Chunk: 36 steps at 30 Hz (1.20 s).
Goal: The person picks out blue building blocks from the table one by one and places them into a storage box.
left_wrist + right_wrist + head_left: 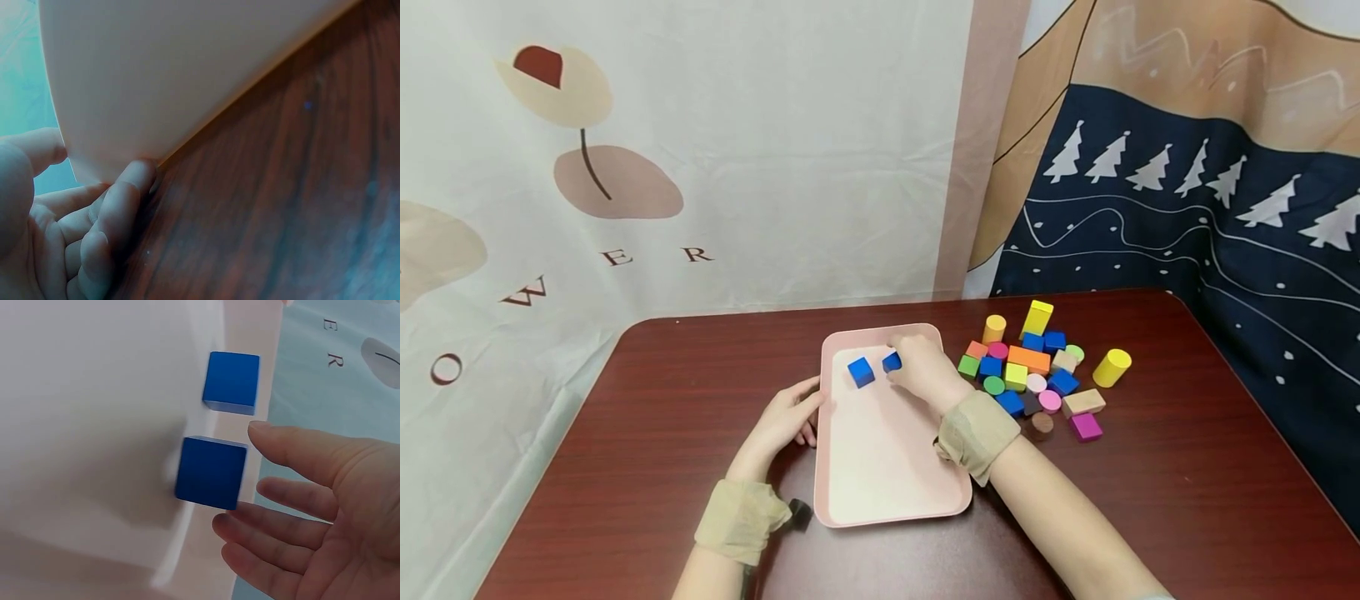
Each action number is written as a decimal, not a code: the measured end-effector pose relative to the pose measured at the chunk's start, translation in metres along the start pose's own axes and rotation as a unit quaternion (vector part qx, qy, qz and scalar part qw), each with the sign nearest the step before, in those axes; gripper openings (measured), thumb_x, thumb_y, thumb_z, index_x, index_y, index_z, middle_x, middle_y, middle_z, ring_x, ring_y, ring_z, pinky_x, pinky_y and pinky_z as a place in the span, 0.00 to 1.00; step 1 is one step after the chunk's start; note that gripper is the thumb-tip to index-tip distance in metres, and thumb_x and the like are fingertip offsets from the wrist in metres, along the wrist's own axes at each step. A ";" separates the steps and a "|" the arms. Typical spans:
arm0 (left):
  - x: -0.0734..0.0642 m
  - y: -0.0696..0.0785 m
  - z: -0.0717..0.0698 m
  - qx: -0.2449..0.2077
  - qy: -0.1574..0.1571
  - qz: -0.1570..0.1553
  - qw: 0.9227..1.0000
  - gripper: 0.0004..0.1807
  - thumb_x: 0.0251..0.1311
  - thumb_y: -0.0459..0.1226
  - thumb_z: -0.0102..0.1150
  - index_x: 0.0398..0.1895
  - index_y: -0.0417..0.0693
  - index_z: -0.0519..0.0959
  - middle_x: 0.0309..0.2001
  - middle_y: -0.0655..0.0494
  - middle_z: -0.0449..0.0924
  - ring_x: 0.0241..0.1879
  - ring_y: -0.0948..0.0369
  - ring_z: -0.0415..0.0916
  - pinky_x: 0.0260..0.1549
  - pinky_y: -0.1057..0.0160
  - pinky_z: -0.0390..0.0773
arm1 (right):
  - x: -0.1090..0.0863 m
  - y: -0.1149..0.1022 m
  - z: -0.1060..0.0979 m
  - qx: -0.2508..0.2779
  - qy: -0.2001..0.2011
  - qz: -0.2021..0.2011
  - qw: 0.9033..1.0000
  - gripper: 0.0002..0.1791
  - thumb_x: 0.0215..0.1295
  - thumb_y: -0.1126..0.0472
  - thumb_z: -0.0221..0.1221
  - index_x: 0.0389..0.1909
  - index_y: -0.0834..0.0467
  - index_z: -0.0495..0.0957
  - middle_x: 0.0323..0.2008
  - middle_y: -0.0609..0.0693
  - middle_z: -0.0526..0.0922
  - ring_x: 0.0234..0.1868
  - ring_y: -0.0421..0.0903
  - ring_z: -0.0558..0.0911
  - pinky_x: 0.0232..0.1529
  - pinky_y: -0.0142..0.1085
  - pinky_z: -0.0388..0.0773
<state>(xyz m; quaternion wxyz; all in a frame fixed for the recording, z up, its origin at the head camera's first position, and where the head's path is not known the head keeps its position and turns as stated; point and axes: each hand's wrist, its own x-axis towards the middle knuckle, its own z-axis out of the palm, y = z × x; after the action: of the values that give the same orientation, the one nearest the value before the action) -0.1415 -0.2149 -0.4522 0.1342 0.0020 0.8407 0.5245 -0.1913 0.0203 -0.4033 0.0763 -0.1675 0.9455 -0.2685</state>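
A pink tray (pixel 895 510) with a pale inside lies on the table. At its left side my left hand (pixel 786 421) grips the edge; in the left wrist view the thumb (pixel 47 149) meets the rim and curled fingers (pixel 119 209) touch the outer wall lower down. Over the tray's far right part is my right hand (pixel 925 371), thumb and fingers spread around a blue cube (pixel 211 473). A small gap shows between thumb and cube, and the fingertips are right at its lower corner. Another blue cube (pixel 861 372) sits to the left inside the tray.
Right of the tray, several coloured wooden blocks lie in a group, including an orange block (pixel 1028 360), a yellow cylinder (pixel 1112 367) and a magenta block (pixel 1086 427). The dark red-brown table (pixel 700 400) backs onto printed cloth (pixel 820 167).
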 end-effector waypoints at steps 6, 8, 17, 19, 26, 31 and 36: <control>-0.002 0.002 0.000 -0.003 -0.001 0.009 1.000 0.27 0.70 0.42 0.51 0.68 0.39 0.65 0.15 0.48 0.74 0.11 0.54 0.74 0.11 0.63 0.72 | -0.004 -0.004 -0.008 0.004 0.001 0.008 1.000 0.28 0.58 0.61 0.68 0.60 0.60 0.74 0.56 0.55 0.77 0.57 0.51 0.74 0.54 0.44 0.74; -0.002 0.002 0.001 -0.003 -0.001 0.010 1.000 0.27 0.70 0.42 0.51 0.68 0.39 0.65 0.14 0.48 0.74 0.11 0.54 0.74 0.11 0.63 0.72 | -0.006 -0.005 -0.010 0.002 0.005 0.009 1.000 0.28 0.59 0.60 0.67 0.61 0.59 0.74 0.57 0.54 0.77 0.60 0.52 0.70 0.57 0.45 0.72; -0.008 0.014 0.000 -0.002 -0.005 0.013 1.000 0.26 0.71 0.38 0.49 0.68 0.33 0.63 0.17 0.38 0.74 0.14 0.43 0.76 0.12 0.59 0.73 | -0.012 -0.004 -0.023 -0.011 0.013 0.016 1.000 0.29 0.59 0.57 0.67 0.62 0.58 0.73 0.59 0.56 0.75 0.60 0.54 0.71 0.58 0.47 0.71; -0.016 0.026 0.000 0.001 -0.008 0.015 1.000 0.26 0.71 0.36 0.48 0.67 0.31 0.63 0.18 0.34 0.74 0.16 0.40 0.76 0.13 0.59 0.74 | -0.014 -0.003 -0.028 -0.011 0.018 0.014 1.000 0.29 0.59 0.56 0.67 0.61 0.58 0.73 0.58 0.56 0.75 0.58 0.54 0.73 0.57 0.48 0.72; -0.007 0.011 0.000 -0.007 -0.006 0.011 1.000 0.26 0.71 0.39 0.50 0.68 0.36 0.64 0.16 0.42 0.74 0.12 0.50 0.75 0.12 0.62 0.72 | -0.020 0.005 -0.042 -0.029 0.044 0.006 0.999 0.28 0.58 0.54 0.68 0.59 0.59 0.75 0.56 0.56 0.77 0.55 0.55 0.75 0.58 0.50 0.69; -0.002 0.001 0.001 -0.009 -0.002 0.003 1.000 0.27 0.70 0.41 0.51 0.68 0.39 0.65 0.15 0.47 0.74 0.11 0.54 0.75 0.12 0.63 0.71 | -0.026 0.012 -0.052 -0.041 0.058 0.012 0.997 0.29 0.59 0.53 0.67 0.59 0.59 0.74 0.57 0.57 0.76 0.58 0.57 0.73 0.61 0.54 0.64; -0.002 0.002 0.001 -0.005 0.001 0.001 1.000 0.27 0.70 0.41 0.50 0.68 0.39 0.65 0.15 0.47 0.73 0.11 0.54 0.75 0.12 0.63 0.71 | -0.032 0.021 -0.064 -0.045 0.073 0.025 0.996 0.31 0.59 0.52 0.67 0.61 0.59 0.73 0.59 0.58 0.74 0.60 0.58 0.71 0.60 0.56 0.64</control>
<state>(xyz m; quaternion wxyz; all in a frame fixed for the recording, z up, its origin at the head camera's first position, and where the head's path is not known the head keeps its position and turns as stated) -0.1394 -0.2138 -0.4505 0.1327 0.0020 0.8382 0.5289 -0.1820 0.0798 -0.3585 0.0064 -0.1275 0.9636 -0.2348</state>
